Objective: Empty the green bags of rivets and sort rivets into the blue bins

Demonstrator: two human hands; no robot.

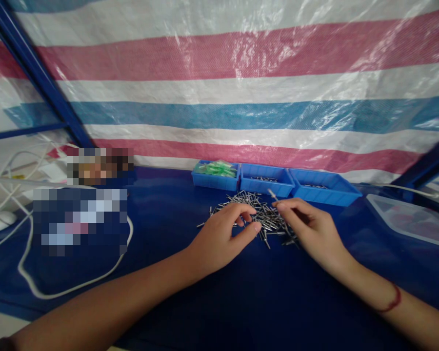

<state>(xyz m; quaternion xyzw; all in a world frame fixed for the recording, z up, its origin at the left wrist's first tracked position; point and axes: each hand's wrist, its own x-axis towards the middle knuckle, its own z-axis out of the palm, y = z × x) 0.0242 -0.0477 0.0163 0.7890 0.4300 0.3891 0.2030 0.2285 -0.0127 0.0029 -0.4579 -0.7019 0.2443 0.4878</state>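
A loose pile of silvery blind rivets [247, 199] lies on the blue table. My left hand [225, 234] hovers at the near left side of the pile, thumb and fingers apart, with nothing seen between them. On the right of the pile, my right hand [310, 226] pinches a single blind rivet [272, 194] between thumb and fingertips, its pale end pointing up and left. Behind the pile stand three blue bins in a row. Green plastic packets [219, 168] fill the left bin [215, 182]; the middle bin [269, 187] and right bin [325, 194] hold some rivets.
A clear plastic lid or tray [413, 222] lies on the right. A white cable [25, 273] loops over the left of the table [241, 307], near a white mouse [0, 222]. Striped plastic sheeting [219, 117] hangs behind, between blue frame posts. Two areas at left are pixelated.
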